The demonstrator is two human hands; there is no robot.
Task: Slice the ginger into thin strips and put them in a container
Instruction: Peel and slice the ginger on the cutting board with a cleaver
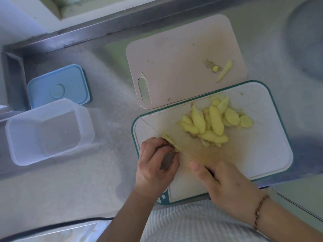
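Note:
A pile of pale yellow ginger slices [212,122] lies on the white cutting board with a teal rim [262,151]. My left hand [155,165] has curled fingers that hold a small ginger piece [170,140] down on the board's left side. My right hand [222,186] grips the handle of a knife [176,145], whose blade runs up-left and rests against that piece. The clear plastic container [47,131] stands at the left with nothing in it.
A pink cutting board [174,55] lies behind the white one with a ginger strip [224,70] and scraps on it. A blue lid [58,85] sits behind the container. The steel counter has a raised back edge; a round basin shows at the far right.

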